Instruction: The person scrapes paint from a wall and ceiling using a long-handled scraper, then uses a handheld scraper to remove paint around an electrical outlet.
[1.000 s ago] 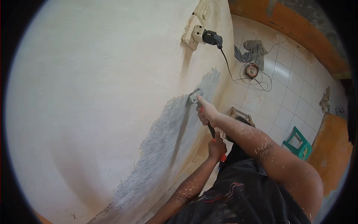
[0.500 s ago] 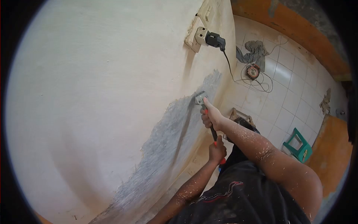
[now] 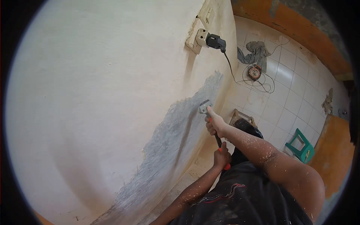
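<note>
The scraper is in front of the scraped grey patch on the wall; whether its blade touches the patch, I cannot tell. Its long axis slants, the metal head up and slightly left in the view, the red-and-black handle running down to the right.

The right hand has its grip closed round the handle just below the head, thumb laid along the top. The left hand has its fingers wrapped round the handle near its red end.

Above the patch, a black plug sits in a white adapter. Right of the patch, on the tiled floor, are a grey cloth, a coiled cable and a green plastic stool.
</note>
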Available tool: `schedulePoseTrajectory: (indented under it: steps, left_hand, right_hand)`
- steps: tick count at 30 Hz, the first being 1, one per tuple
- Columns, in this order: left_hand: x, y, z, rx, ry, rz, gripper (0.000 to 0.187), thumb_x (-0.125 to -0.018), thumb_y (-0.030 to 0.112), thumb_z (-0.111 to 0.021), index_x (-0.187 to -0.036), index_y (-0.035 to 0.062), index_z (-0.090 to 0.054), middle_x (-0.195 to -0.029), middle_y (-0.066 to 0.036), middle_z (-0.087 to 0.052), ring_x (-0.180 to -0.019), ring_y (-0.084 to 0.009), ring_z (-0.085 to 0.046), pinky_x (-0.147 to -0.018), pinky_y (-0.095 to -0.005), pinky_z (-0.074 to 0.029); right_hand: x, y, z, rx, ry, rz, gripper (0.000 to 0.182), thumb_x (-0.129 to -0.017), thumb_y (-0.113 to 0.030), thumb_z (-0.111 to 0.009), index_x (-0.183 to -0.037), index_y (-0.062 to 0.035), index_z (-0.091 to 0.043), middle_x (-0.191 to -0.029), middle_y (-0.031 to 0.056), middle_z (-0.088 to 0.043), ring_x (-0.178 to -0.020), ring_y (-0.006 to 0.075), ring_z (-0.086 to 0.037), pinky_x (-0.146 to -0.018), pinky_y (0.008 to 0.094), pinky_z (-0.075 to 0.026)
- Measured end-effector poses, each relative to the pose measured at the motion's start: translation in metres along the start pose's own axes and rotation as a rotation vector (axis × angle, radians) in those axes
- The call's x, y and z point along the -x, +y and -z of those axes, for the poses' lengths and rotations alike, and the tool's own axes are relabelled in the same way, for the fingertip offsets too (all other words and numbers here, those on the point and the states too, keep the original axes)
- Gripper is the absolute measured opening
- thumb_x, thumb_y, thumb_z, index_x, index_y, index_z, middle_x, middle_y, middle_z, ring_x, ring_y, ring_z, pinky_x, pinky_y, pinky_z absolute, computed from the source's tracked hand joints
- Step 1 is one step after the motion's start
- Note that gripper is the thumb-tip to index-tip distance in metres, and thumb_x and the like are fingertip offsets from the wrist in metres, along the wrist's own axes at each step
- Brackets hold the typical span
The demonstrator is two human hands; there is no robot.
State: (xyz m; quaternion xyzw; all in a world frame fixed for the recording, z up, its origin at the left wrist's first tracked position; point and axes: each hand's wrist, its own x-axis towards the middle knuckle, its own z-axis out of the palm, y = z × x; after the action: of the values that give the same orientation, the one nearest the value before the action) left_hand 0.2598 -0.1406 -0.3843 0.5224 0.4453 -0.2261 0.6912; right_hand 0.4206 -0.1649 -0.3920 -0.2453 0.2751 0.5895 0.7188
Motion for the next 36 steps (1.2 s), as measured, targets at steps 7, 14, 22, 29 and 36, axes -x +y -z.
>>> schedulePoseTrajectory:
  steps: [7,14,22,29,36]
  left_hand:
    - [-0.004,0.039,-0.001,-0.096,0.035,-0.046,0.046,-0.087,0.049,-0.047,-0.059,0.0136,-0.037,-0.045,0.002,-0.032,-0.032,-0.011,-0.034,-0.033,-0.0267,-0.025]
    - [-0.014,-0.013,0.013,-0.018,-0.027,-0.034,0.031,-0.09,0.041,-0.034,-0.074,0.0161,-0.042,-0.054,0.001,-0.031,-0.041,-0.0157,-0.041,-0.036,-0.0345,-0.031]
    - [0.0,-0.002,-0.001,-0.042,0.074,-0.114,0.046,-0.088,0.047,-0.049,-0.058,0.0132,-0.037,-0.044,0.003,-0.035,-0.033,-0.0103,-0.036,-0.033,-0.0259,-0.026]
    - [-0.008,0.031,0.01,0.131,0.062,-0.026,0.046,-0.089,0.045,-0.047,-0.056,0.015,-0.035,-0.043,0.004,-0.031,-0.032,-0.01,-0.034,-0.032,-0.0272,-0.025]
    - [0.003,0.003,0.001,0.073,-0.002,0.051,0.046,-0.089,0.046,-0.045,-0.056,0.0149,-0.035,-0.044,0.005,-0.032,-0.032,-0.0112,-0.036,-0.032,-0.0279,-0.029]
  right_hand:
    - [0.002,-0.03,-0.015,-0.043,-0.075,0.137,0.056,-0.076,-0.074,-0.037,-0.059,-0.0202,-0.033,-0.046,-0.0085,-0.023,-0.037,0.0057,-0.017,-0.037,0.0229,-0.013]
    - [-0.001,-0.001,-0.007,0.003,-0.024,0.061,0.056,-0.077,-0.073,-0.038,-0.058,-0.0201,-0.032,-0.045,-0.0082,-0.022,-0.035,0.0064,-0.016,-0.037,0.0239,-0.013]
    - [0.011,-0.003,-0.005,-0.036,0.01,0.114,0.056,-0.078,-0.072,-0.038,-0.056,-0.0204,-0.031,-0.046,-0.0085,-0.023,-0.035,0.0059,-0.017,-0.036,0.0231,-0.013]
    - [-0.007,-0.016,-0.026,0.002,-0.078,0.181,0.057,-0.077,-0.071,-0.04,-0.058,-0.0189,-0.032,-0.045,-0.0077,-0.022,-0.035,0.0065,-0.016,-0.036,0.0235,-0.013]
    - [0.003,0.005,-0.011,0.061,0.066,0.141,0.055,-0.082,-0.066,-0.038,-0.058,-0.0173,-0.032,-0.045,-0.0059,-0.022,-0.034,0.0069,-0.018,-0.035,0.0242,-0.014]
